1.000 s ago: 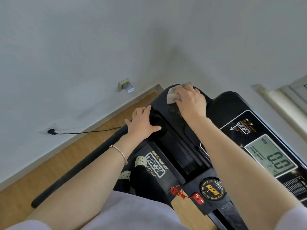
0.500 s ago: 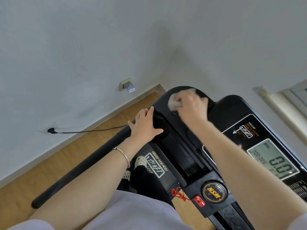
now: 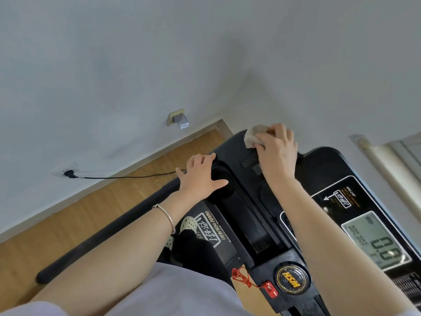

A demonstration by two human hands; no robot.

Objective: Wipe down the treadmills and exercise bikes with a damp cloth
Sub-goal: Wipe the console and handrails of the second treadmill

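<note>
**A:** What's nearest?

**B:** The treadmill console [image 3: 323, 165]. It's rigid, glossy plastic and probably slick once damp, and its lit display [image 3: 376, 242] should get little moisture. The left hand [image 3: 202, 179] lies flat by the cup recess [image 3: 222, 182], fingers spread, grasping nothing.

**A:** And the cloth?

**B:** It's farther off, at the console's far edge. The right hand [image 3: 276, 151] curls round the beige cloth [image 3: 254, 135]. It looks soft and light, so it's best kept wadded under the fingers and pressed down.
</note>
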